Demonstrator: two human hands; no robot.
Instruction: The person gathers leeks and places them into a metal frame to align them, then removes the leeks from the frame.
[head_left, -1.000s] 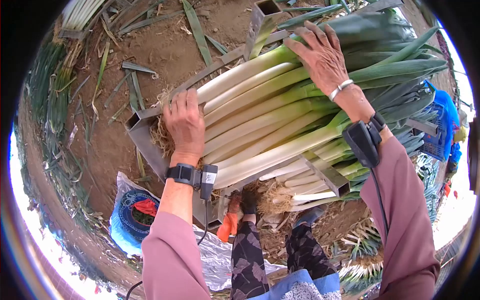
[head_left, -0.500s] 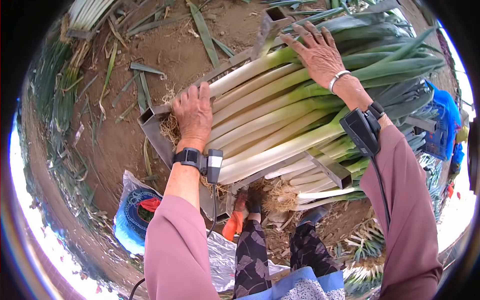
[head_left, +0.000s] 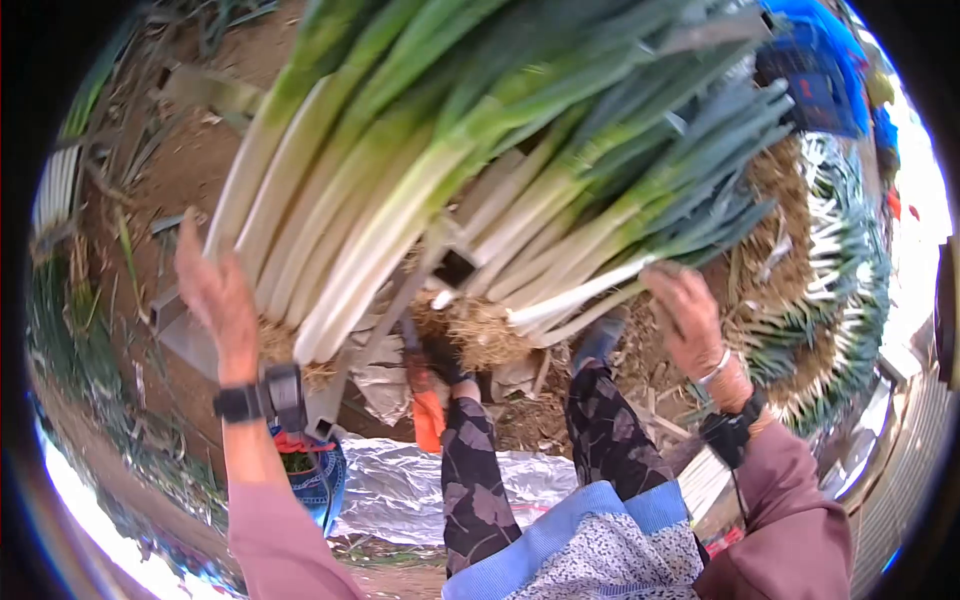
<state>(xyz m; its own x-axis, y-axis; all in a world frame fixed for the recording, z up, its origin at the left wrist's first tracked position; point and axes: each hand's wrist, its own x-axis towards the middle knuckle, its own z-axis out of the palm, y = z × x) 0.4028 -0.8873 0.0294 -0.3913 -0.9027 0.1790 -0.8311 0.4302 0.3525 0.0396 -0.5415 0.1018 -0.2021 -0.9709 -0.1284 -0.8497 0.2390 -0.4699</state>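
Note:
A thick layer of leeks lies across a metal rack, white stems toward me and green leaves away. My left hand is at the left edge of this layer, slightly blurred, fingers apart and nothing in them. To the right lies a second, lower pile of leeks, its tangled straw-coloured roots facing my feet. My right hand is beside that pile, fingers half bent and apart, fingertips right at the outermost leek. Its palm side is partly hidden.
Square metal tubing of the rack runs between the two piles. More leeks lie in rows on the soil at right. A blue crate stands at the back right. Silver sheeting and an orange cloth lie near my legs.
My view has turned toward the right. My right hand has left the leafy top of the large layer and come down to the lower pile; my left hand has lifted off the stems to their left edge.

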